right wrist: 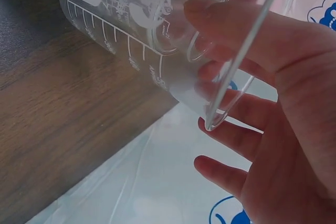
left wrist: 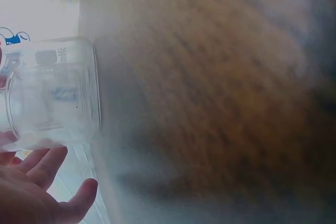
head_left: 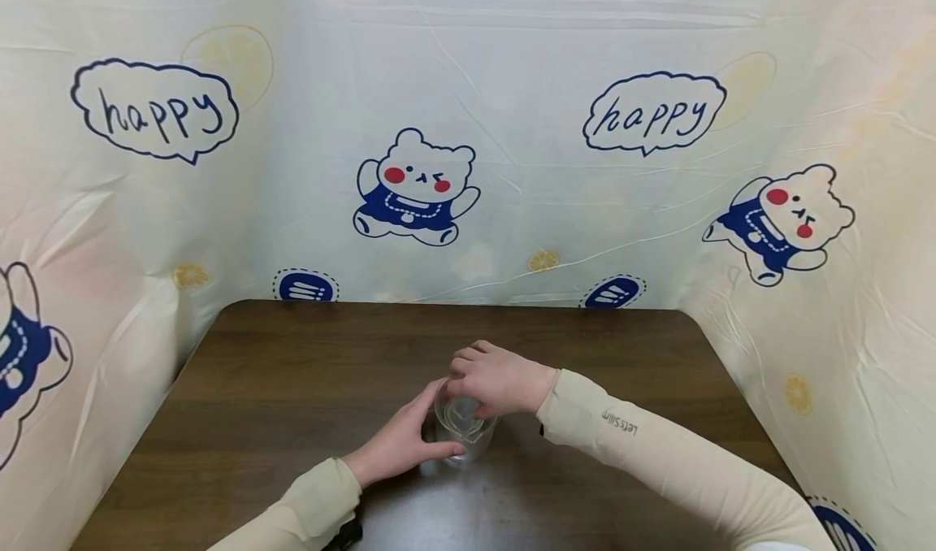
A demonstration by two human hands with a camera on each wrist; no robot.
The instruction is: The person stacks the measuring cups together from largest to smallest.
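A large clear glass beaker [head_left: 477, 449] with white volume marks stands on the table, and a smaller glass beaker [head_left: 462, 411] sits inside it. My left hand [head_left: 398, 449] holds the large beaker from the left side, thumb toward me and fingers beyond. In the left wrist view the little finger stands off the glass. From above, my right hand [head_left: 503, 379] reaches over the large beaker's rim. In the right wrist view its thumb [right wrist: 231, 19] and first fingers pinch the small beaker near its rim; the contact is partly blurred by glass. The last fingers extend outside.
The dark wooden table [head_left: 292, 364] lies under both hands. Behind it and along the sides hangs a pale curtain [head_left: 526, 112] printed with bears and "happy" bubbles. Both forearms wear cream sleeves [head_left: 658, 445].
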